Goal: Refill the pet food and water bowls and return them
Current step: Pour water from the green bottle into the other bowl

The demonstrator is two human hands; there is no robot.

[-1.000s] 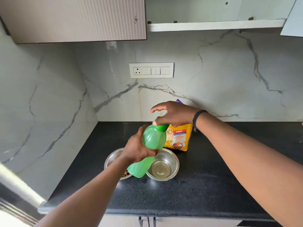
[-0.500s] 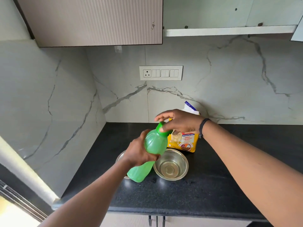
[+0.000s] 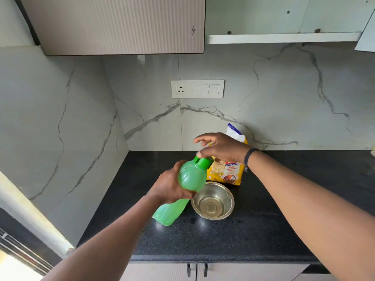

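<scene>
- Left hand (image 3: 169, 187) grips the tilted green bottle (image 3: 183, 189) above the tabletop (image 3: 253, 236).
- Right hand (image 3: 220, 148) pinches its cap (image 3: 203, 162).
- Water bowl (image 3: 212, 200) sits just right of the bottle.

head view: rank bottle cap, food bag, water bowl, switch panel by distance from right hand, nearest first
1. Bottle cap: directly under the right hand, at its fingertips.
2. Food bag: just behind and below.
3. Water bowl: lower, on the counter.
4. Switch panel: up on the wall.

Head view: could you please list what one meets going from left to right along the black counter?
Left hand → green bottle → steel bowl → yellow pet food bag.
</scene>
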